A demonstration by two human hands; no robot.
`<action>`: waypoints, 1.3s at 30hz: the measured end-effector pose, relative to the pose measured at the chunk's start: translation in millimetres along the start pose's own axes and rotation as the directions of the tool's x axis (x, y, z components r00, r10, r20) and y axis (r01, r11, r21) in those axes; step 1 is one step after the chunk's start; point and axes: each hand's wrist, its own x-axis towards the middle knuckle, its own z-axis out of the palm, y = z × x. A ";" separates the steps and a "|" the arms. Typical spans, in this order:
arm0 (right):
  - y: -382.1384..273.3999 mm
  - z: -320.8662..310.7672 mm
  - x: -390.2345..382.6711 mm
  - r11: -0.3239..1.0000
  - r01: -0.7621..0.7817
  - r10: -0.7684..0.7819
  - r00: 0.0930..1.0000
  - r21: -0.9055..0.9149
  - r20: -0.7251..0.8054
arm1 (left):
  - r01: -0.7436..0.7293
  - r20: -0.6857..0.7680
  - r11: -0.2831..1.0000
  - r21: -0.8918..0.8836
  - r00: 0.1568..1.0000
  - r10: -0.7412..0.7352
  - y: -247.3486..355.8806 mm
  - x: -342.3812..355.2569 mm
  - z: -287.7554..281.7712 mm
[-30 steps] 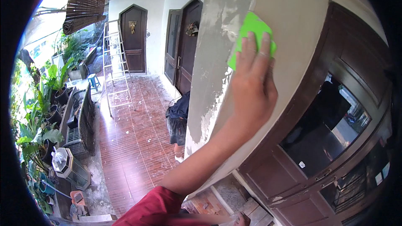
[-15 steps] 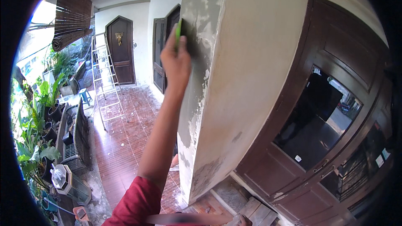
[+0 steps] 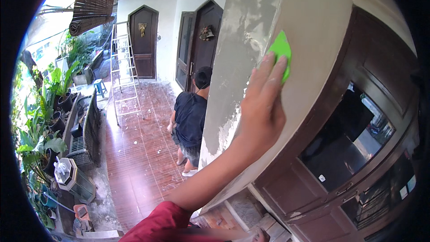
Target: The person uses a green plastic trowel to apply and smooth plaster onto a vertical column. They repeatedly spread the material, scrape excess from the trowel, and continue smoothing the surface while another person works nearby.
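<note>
My left hand [image 3: 264, 112] is raised, gripping a bright green flat putty scraper [image 3: 280, 47] under its fingers. The scraper lies against the cream face [image 3: 313, 40] of a pillar, just right of its corner. Left of that corner, the pillar's other face [image 3: 237, 45] is patchy grey and white, with rough, flaking filler along the edge. My right hand [image 3: 260, 235] shows only in part at the bottom edge, its fingers curled at the end of a blurred, flat pinkish thing [image 3: 210, 235] that I cannot make out.
A person [image 3: 190, 112] in dark clothes stands beyond the pillar. A ladder [image 3: 123, 71] stands on the red tiled floor [image 3: 134, 161]. Potted plants [image 3: 49, 145], a wicker bench [image 3: 87, 127] and a glass lantern [image 3: 74, 179] line the left. Brown doors [image 3: 313, 188] are at right.
My left hand has moved right with the scraper, from the grey face past the corner to the cream one. The view has shifted, and the person beyond the pillar shows more fully.
</note>
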 end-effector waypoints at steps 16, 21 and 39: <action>-12.1 -8.7 -25.9 0.992 -0.069 0.082 0.988 0.104 -0.130 | 0.377 0.002 0.924 -0.058 0.926 -0.378 -40.9 14.0 26.6; -14.5 -5.5 -16.8 0.997 -0.056 0.060 0.995 0.050 -0.078 | 0.086 0.051 0.996 -0.007 0.995 -0.086 21.9 -4.2 21.7; -14.8 -15.7 -27.6 0.994 -0.062 0.072 0.990 0.086 -0.119 | 0.250 -0.149 0.965 -0.077 0.954 -0.259 -85.1 26.7 28.5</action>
